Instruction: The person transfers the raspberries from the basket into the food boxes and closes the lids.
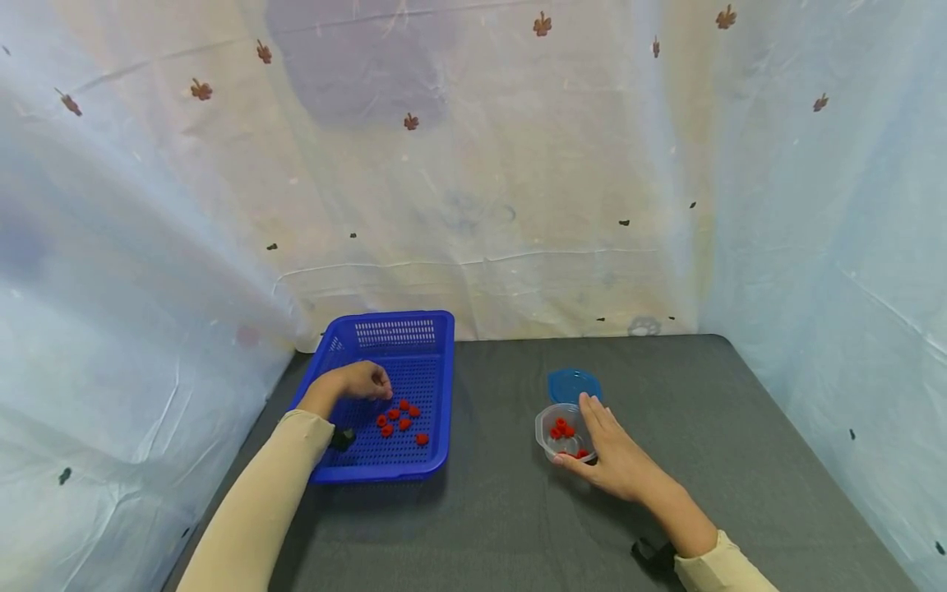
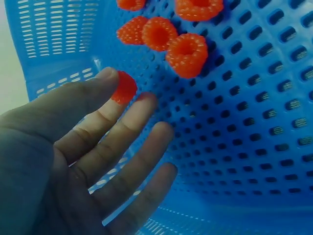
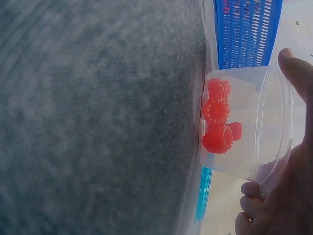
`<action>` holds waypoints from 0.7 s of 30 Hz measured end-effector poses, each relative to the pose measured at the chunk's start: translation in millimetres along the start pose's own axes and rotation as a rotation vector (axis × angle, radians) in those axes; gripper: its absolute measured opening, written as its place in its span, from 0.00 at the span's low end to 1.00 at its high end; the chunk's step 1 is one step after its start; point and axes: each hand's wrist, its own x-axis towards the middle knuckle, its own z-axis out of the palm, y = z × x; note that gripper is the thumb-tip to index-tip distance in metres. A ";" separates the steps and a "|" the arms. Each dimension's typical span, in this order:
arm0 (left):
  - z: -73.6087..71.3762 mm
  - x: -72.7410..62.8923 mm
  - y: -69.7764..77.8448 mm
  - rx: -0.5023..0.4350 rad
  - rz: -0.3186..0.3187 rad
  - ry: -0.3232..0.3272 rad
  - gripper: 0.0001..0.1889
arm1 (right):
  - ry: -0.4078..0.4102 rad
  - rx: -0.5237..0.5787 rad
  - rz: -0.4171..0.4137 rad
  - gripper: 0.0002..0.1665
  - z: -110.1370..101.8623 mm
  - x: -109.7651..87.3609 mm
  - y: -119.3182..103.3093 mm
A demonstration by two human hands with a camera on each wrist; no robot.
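Note:
My left hand (image 1: 362, 380) is over the blue plastic basket (image 1: 441, 386), pinching a red raspberry (image 2: 125, 88) between thumb and index finger; the other fingers are spread. Several more raspberries (image 1: 404, 424) lie on the basket's perforated floor, some with their hollow ends showing (image 2: 188, 55). To the right, my right hand (image 1: 617, 456) holds a small clear plastic container (image 1: 543, 440) by its rim, thumb on the near side and fingers along the far right. Several raspberries (image 3: 217, 117) sit at the bottom of that container, which stands on the table.
A blue lid (image 1: 573, 385) lies flat on the table just behind the container. The grey table (image 1: 496, 510) stretches between basket and container. Patterned plastic sheeting (image 1: 473, 181) hangs behind the table and along both sides.

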 end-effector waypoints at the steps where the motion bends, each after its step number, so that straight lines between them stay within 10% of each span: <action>1: -0.3 -0.5 1.2 -0.004 0.006 0.007 0.06 | -0.001 -0.001 0.000 0.73 -0.1 0.0 -0.1; 21: -4.8 -2.3 25.2 0.005 0.125 0.246 0.07 | 0.003 0.000 -0.014 0.73 1.3 1.2 -0.5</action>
